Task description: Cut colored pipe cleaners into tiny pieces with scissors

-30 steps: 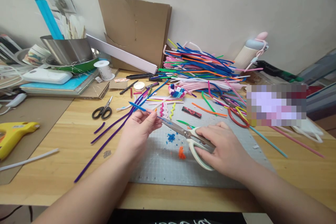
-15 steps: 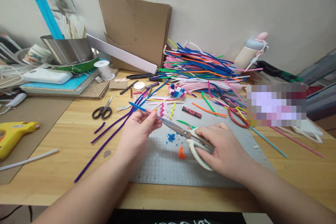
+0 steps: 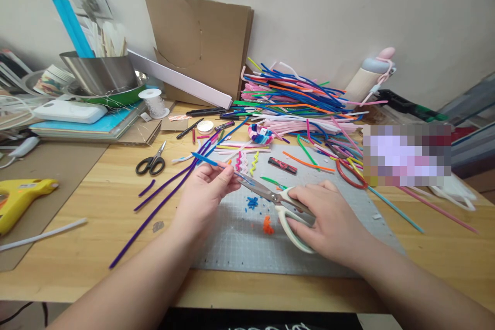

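Observation:
Between the thumb and fingers of my left hand (image 3: 211,185) is a short blue pipe cleaner (image 3: 204,159), its pointed end sticking out to the upper left. My right hand (image 3: 328,216) grips white-handled scissors (image 3: 288,216), whose blades reach left to the pipe cleaner's other end at my left fingertips. Blue fuzz clings to the blades. Under them, on the grey cutting mat (image 3: 240,252), lie a small heap of blue fuzz clippings (image 3: 252,202) and a heap of orange clippings (image 3: 268,225). Green pieces (image 3: 273,182) lie just behind the blades.
Behind the mat rises a pile of coloured pipe cleaners (image 3: 294,98). Black scissors (image 3: 150,162) and long purple pipe cleaners (image 3: 154,216) lie left. A yellow glue gun (image 3: 23,201) sits at the far left. Red-handled scissors (image 3: 350,172) lie right, near a bottle (image 3: 367,77).
Both hands stay almost in place. The blue pipe cleaner has shifted very slightly right, and more blue fuzz shows on the scissor blades.

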Action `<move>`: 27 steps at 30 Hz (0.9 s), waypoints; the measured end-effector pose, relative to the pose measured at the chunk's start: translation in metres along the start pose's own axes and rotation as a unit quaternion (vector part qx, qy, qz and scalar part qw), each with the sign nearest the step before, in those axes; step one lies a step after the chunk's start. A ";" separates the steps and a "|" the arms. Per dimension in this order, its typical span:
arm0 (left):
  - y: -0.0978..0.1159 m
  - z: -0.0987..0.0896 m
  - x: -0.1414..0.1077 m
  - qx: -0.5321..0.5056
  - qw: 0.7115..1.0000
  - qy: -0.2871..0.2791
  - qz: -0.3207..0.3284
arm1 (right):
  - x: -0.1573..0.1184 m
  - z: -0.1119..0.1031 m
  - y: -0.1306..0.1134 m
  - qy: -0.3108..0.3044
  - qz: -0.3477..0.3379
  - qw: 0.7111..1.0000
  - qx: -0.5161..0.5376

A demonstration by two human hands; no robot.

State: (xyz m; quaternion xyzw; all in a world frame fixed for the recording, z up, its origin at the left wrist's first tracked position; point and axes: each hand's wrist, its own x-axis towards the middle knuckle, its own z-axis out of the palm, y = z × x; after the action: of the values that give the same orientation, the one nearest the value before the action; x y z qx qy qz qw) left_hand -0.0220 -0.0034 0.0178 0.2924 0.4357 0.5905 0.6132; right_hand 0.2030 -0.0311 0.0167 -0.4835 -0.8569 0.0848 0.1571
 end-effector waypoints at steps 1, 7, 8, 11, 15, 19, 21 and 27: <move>0.000 0.000 0.000 -0.001 1.000 0.000 -0.001 | 0.000 0.000 0.000 0.002 -0.002 1.000 0.001; 0.001 -0.001 0.000 -0.010 1.000 -0.001 -0.009 | 0.000 0.000 0.000 0.013 -0.007 1.000 0.005; 0.001 -0.001 0.000 -0.013 1.000 -0.001 -0.008 | 0.000 0.000 -0.001 0.013 -0.007 1.000 0.005; 0.000 -0.001 0.001 -0.019 1.000 -0.004 -0.009 | 0.000 -0.001 -0.001 0.012 -0.006 1.000 0.004; 0.000 -0.001 0.000 -0.013 1.000 -0.009 -0.008 | 0.000 -0.002 -0.001 0.017 -0.008 1.000 -0.007; 0.001 0.000 -0.001 -0.011 1.000 -0.010 -0.013 | 0.000 -0.002 -0.001 0.022 -0.013 1.000 -0.013; 0.001 0.000 -0.001 -0.013 1.000 -0.009 -0.015 | 0.000 -0.002 -0.001 0.019 -0.012 1.000 -0.012; 0.001 -0.002 0.001 0.000 1.000 0.002 -0.010 | 0.001 -0.004 0.001 0.028 -0.001 1.000 0.007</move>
State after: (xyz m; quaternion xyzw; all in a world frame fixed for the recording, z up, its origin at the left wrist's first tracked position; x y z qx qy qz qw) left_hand -0.0238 -0.0029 0.0177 0.2874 0.4399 0.5849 0.6179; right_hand 0.2047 -0.0303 0.0205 -0.4836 -0.8521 0.0775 0.1845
